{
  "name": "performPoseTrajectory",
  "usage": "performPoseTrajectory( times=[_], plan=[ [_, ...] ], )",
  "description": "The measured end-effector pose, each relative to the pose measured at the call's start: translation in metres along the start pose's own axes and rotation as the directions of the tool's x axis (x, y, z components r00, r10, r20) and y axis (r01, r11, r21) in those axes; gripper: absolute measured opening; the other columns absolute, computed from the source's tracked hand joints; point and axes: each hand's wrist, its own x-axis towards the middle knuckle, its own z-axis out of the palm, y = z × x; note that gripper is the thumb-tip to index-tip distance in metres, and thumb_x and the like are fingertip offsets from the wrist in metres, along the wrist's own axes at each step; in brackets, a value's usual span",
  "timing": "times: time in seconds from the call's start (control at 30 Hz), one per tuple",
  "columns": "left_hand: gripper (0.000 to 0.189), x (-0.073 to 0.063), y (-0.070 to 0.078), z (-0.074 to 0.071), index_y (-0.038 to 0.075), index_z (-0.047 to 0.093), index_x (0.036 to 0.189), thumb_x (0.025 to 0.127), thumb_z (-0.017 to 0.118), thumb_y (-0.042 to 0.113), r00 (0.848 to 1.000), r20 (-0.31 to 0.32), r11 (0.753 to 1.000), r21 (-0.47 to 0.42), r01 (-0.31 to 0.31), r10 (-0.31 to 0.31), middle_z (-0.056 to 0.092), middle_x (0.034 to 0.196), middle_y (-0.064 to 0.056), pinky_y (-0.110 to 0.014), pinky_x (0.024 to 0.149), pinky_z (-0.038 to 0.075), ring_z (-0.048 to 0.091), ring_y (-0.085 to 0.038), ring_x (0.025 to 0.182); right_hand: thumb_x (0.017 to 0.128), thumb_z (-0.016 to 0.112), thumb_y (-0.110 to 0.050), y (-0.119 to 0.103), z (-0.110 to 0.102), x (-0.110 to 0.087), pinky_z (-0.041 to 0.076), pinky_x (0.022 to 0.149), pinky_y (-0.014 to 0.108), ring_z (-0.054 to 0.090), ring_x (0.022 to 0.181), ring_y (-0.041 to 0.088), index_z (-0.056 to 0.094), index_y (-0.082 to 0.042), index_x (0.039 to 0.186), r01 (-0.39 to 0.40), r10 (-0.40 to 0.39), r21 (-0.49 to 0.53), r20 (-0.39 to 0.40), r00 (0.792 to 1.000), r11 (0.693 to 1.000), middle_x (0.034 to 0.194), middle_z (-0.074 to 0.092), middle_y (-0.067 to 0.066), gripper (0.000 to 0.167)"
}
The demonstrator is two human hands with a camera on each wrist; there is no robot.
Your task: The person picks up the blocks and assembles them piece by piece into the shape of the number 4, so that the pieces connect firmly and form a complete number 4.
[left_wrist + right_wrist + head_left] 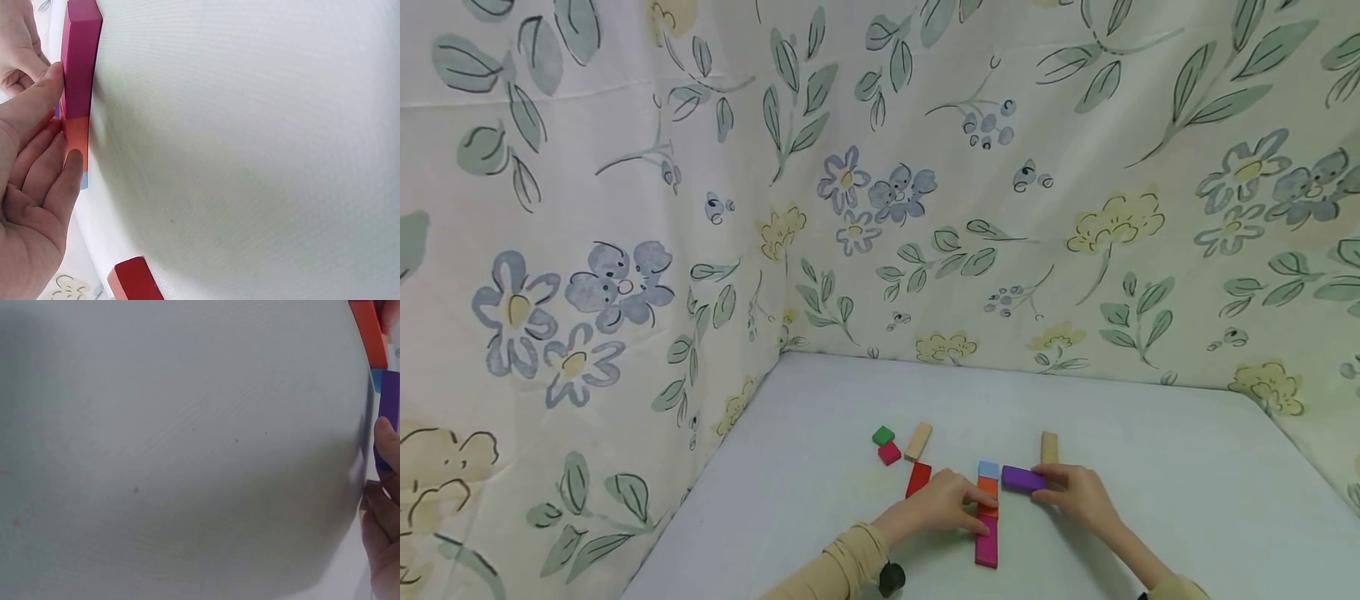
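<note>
A row of blocks runs away from the person in the head view: a magenta block (987, 546) nearest, an orange block (988, 483) in the middle, a light blue block (988, 468) at the far end. My left hand (943, 502) lies over the row from the left, its thumb touching the magenta block and its fingers at the orange one. Just right of the row, my right hand (1078, 497) pinches a purple block (1021, 479) by its right end. In the right wrist view the purple block (389, 403) sits close to the light blue block (377, 378).
Behind the right hand stands a plain wooden block (1049, 447). A red block (918, 479) lies left of the row, partly behind the left hand. Farther back are another wooden block (918, 441), a green block (883, 435) and a pinkish-red block (889, 452). Flowered cloth (962, 208) borders the white table (820, 417).
</note>
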Motion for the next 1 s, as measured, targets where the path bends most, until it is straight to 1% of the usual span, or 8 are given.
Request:
performPoseTrajectory(
  times=[0.07, 0.17, 0.27, 0.33, 0.5, 0.73, 1.0],
  plan=[
    [0.04, 0.0, -0.0006, 0.0006, 0.027, 0.068, 0.118, 0.079, 0.076, 0.034, 1.0, -0.001, 1.0, 0.003, -0.007, 0.007, 0.07, 0.098, 0.019, -0.012, 0.056, 0.031, 0.036, 0.004, 0.066, 0.07, 0.082, -0.022, -0.0003, 0.0012, 0.0006, 0.049, 0.087, 0.05, 0.065, 0.1, 0.036, 0.072, -0.006, 0.101, 0.001, -0.001, 0.0, -0.002, 1.0, 1.0, 0.101, 0.072, 0.015, 0.036],
    [0.04, -0.0003, -0.0009, 0.0012, 0.027, 0.069, 0.118, 0.079, 0.076, 0.033, 1.0, -0.001, 1.0, -0.006, -0.009, 0.009, 0.07, 0.105, 0.019, -0.011, 0.058, 0.033, 0.038, 0.005, 0.068, 0.07, 0.081, -0.02, -0.0003, 0.0027, 0.0012, 0.049, 0.087, 0.049, 0.065, 0.101, 0.035, 0.073, -0.007, 0.101, 0.004, -0.004, 0.001, -0.005, 1.0, 1.0, 0.101, 0.072, 0.014, 0.035],
    [0.04, -0.001, -0.0003, 0.0009, 0.027, 0.068, 0.118, 0.079, 0.076, 0.033, 1.0, 0.003, 1.0, -0.01, -0.005, 0.005, 0.069, 0.105, 0.019, -0.012, 0.058, 0.033, 0.039, 0.006, 0.069, 0.071, 0.081, -0.019, 0.0006, 0.0042, 0.0023, 0.05, 0.087, 0.048, 0.065, 0.101, 0.034, 0.072, -0.007, 0.101, 0.002, -0.002, 0.005, -0.005, 1.0, 1.0, 0.101, 0.072, 0.013, 0.034],
    [0.04, -0.0016, 0.0004, 0.0003, 0.027, 0.068, 0.118, 0.08, 0.076, 0.032, 1.0, 0.007, 1.0, -0.015, 0.002, -0.002, 0.07, 0.101, 0.018, -0.013, 0.056, 0.032, 0.038, 0.005, 0.067, 0.072, 0.08, -0.018, 0.0009, 0.0051, 0.0028, 0.05, 0.087, 0.048, 0.066, 0.101, 0.033, 0.072, -0.007, 0.102, -0.01, 0.011, 0.012, -0.004, 1.0, 1.0, 0.102, 0.072, 0.013, 0.033],
    [0.04, -0.0021, 0.0018, -0.0011, 0.027, 0.068, 0.119, 0.08, 0.075, 0.032, 1.0, 0.012, 1.0, -0.01, 0.003, -0.003, 0.071, 0.099, 0.017, -0.013, 0.056, 0.032, 0.038, 0.004, 0.066, 0.072, 0.081, -0.018, 0.0011, 0.0071, 0.0051, 0.05, 0.087, 0.048, 0.065, 0.102, 0.034, 0.072, -0.006, 0.103, -0.031, 0.03, 0.024, 0.009, 0.999, 0.999, 0.104, 0.072, 0.015, 0.035],
    [0.04, -0.0017, 0.0018, -0.0011, 0.026, 0.069, 0.118, 0.079, 0.076, 0.032, 1.0, 0.004, 1.0, -0.005, -0.008, 0.008, 0.07, 0.106, 0.016, -0.011, 0.059, 0.033, 0.041, 0.005, 0.071, 0.072, 0.081, -0.017, 0.0002, 0.0093, 0.0072, 0.049, 0.088, 0.05, 0.064, 0.102, 0.034, 0.072, -0.005, 0.104, -0.049, 0.049, 0.004, 0.015, 0.999, 0.999, 0.104, 0.071, 0.015, 0.035],
    [0.04, -0.0014, 0.0009, -0.0012, 0.027, 0.068, 0.118, 0.08, 0.076, 0.033, 1.0, -0.001, 1.0, 0.004, -0.01, 0.01, 0.07, 0.105, 0.017, -0.011, 0.059, 0.034, 0.04, 0.005, 0.071, 0.073, 0.08, -0.016, -0.0032, 0.0082, 0.0082, 0.049, 0.087, 0.05, 0.064, 0.102, 0.035, 0.071, -0.003, 0.105, -0.048, 0.048, 0.0, 0.017, 0.999, 0.999, 0.105, 0.071, 0.017, 0.036]
  ],
)
